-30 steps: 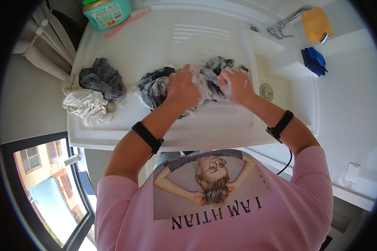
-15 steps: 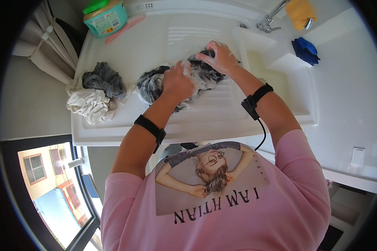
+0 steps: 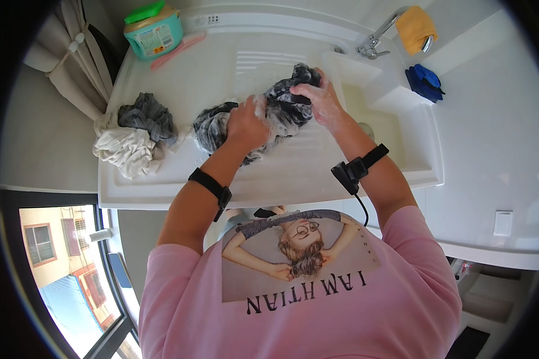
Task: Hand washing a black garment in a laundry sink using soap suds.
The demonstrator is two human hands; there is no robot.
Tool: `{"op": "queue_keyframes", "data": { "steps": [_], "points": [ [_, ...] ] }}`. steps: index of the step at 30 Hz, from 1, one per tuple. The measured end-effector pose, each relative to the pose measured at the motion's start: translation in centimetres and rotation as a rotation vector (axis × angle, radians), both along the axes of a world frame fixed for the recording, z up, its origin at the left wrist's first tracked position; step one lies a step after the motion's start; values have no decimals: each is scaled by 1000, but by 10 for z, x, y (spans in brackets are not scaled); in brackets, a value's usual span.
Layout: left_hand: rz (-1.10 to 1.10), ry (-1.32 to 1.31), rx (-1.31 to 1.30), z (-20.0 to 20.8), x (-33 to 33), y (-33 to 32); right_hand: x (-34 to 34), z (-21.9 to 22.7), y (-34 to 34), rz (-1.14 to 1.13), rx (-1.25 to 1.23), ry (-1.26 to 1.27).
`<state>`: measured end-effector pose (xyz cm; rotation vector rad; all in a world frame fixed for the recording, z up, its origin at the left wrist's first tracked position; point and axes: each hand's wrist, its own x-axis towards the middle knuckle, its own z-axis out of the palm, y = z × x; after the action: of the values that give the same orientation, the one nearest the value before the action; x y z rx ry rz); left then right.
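Observation:
A dark, soapy garment (image 3: 211, 127) lies bunched across the white washboard sink (image 3: 311, 173), streaked with foam. My left hand (image 3: 249, 124) is closed on its middle and presses it down; suds coat the fingers. My right hand (image 3: 322, 100) grips the garment's far right end, thumb over the top and fingers round the right side. The cloth's kind cannot be made out in its crumpled state.
To the left lie a bunched grey cloth (image 3: 148, 118) and a white cloth (image 3: 127, 150). A teal tub with a green lid (image 3: 156, 37) and a pink brush (image 3: 178, 50) stand behind. At right are the basin (image 3: 380, 128), faucet (image 3: 371, 48), orange cloth (image 3: 415, 30) and blue cloth (image 3: 424, 82).
My right hand has turned and now grips the garment's end from its right side, where it lay over the top before. The left hand stays on the middle; the view has shifted slightly.

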<state>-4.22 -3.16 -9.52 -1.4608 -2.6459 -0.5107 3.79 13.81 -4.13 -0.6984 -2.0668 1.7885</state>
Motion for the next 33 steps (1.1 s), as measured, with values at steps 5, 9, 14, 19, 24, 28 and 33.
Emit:
{"op": "queue_keyframes", "data": {
  "steps": [5,9,14,19,24,28,33],
  "points": [
    [-33,-135,-42,12,0,-1,10,-22,20,-154,144,6],
    [-70,-103,32,17,1,6,15,-41,53,-72,838,-192],
    [-47,-149,-17,15,-3,4,6,-37,3,-4,958,-283],
    [-6,-119,-5,14,1,-5,49,-13,-49,110,1081,-56],
    [-62,-153,-23,12,3,2,-5,-50,6,-8,1213,-100],
    [-82,-151,-88,11,3,6,-52,-45,20,-71,1202,-409],
    [-42,-207,38,9,-1,-8,13,-24,-11,325,954,-140]
  ]
}}
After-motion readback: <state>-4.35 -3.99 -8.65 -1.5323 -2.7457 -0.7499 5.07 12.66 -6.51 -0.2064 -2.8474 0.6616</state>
